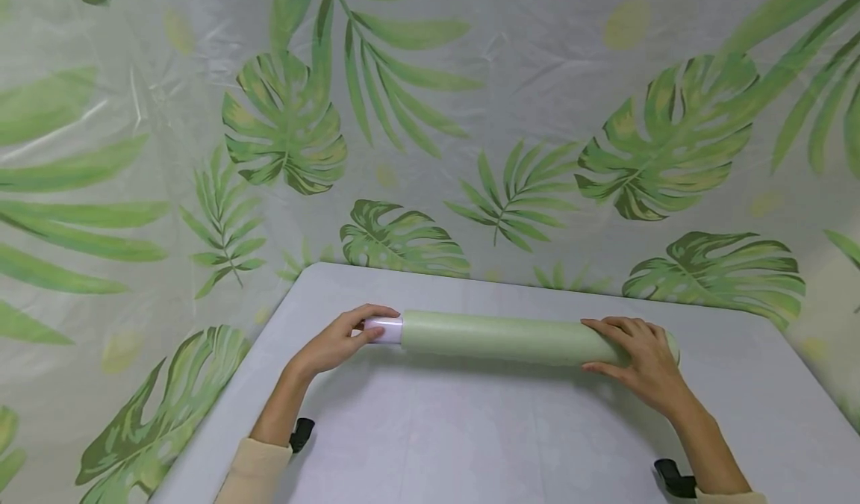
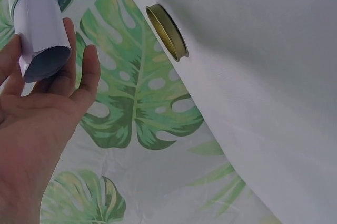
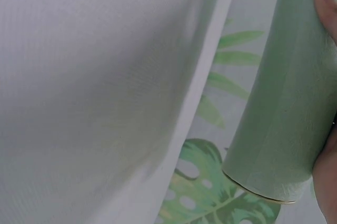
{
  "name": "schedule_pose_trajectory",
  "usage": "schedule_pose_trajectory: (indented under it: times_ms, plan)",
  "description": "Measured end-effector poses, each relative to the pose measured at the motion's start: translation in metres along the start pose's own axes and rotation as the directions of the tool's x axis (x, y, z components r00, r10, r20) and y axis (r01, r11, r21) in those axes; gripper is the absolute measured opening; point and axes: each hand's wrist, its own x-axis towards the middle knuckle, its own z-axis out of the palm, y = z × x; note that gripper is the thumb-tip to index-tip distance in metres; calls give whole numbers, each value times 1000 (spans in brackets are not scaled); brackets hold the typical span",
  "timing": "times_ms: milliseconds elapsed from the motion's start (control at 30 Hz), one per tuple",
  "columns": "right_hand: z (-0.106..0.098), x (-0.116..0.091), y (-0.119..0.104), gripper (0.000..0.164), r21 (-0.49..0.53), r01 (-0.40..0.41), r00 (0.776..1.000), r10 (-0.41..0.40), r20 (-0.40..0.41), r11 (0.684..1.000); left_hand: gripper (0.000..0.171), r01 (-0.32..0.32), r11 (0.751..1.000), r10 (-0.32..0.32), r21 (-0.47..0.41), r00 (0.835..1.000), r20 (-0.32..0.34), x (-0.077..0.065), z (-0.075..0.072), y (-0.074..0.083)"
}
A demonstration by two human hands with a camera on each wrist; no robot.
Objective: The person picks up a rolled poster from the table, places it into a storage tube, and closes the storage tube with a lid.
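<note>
A pale green cardboard tube (image 1: pixel 490 337) is held level above the white table. My right hand (image 1: pixel 643 358) grips it near its right end, fingers over the top and thumb on the near side. From the open left end sticks out a short length of white rolled paper (image 1: pixel 384 331). My left hand (image 1: pixel 336 341) pinches that roll between thumb and fingers. In the left wrist view the roll's end shows a dark hollow. The right wrist view shows a thin metal rim at the tube's other end; whether that end is closed is hidden.
A round gold-coloured metal cap (image 2: pixel 167 33) stands on its edge near the table's border in the left wrist view. The white table (image 1: pixel 463 429) has rounded far corners. Behind it hangs a glossy leaf-patterned sheet (image 1: pixel 430 116).
</note>
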Motion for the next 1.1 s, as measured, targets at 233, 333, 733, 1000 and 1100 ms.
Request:
schedule_pose_trajectory:
  times_ms: [233,333,733,1000,1100]
  plan:
    - [1,1,0,82,-3,7,1000,-7,-1,1000,39,13,997,-13,-75,1000,6,2,1,0]
    - [1,1,1,81,-7,10,1000,-10,-5,1000,39,22,991,-20,-130,1000,21,2,1,0]
    - [-1,4,3,84,-21,30,999,-31,-44,999,47,181,966,-183,-185,983,5,0,-4,-10]
    - [0,3,2,84,-13,37,997,-37,-63,999,43,312,897,-348,-313,935,-65,2,-3,-12]
    - [1,3,2,84,-8,33,998,-33,-61,999,42,317,891,-357,-325,932,-67,3,-2,-12]
